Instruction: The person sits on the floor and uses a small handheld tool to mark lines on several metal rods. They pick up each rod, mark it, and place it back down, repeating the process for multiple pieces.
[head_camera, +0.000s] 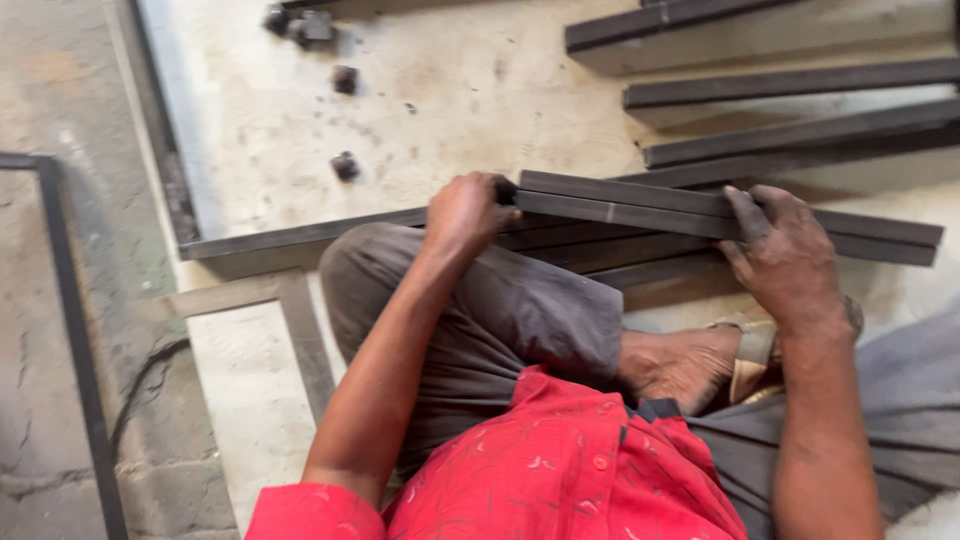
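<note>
Concrete floor (440, 110), pale and dusty, carries everything here; the person sits on it with one knee drawn up and a bare foot tucked under. A flat steel frame (300, 335) of welded strip lies on the floor to the left, and a thin dark frame edge (70, 330) runs down the far left side.

Further dark steel bars (790, 80) lie well apart from each other at the upper right, each resting flat. Closer in, a bundle of steel bars (640, 205) lies across the floor just beyond the raised knee, stacked on a few more bars beneath it. These look like hollow square or angle sections, dark with mill scale; which profile they are is hard to tell through the blur.

By the look of it the bundle is stiff and fairly heavy, will not flex, and has hard edges and a gritty, slightly oily skin that could slip or cut. Taking hold near both ends, as now, seems the steady way to control it.

The left hand (462, 208) is clenched over the bundle's near end, fingers curled around it. The right hand (785, 255) lies over the bars further along, fingers spread and pressing down on their top face, grasping rather than hovering.

Small dark metal blocks (345, 165) sit scattered on the floor at upper left.
</note>
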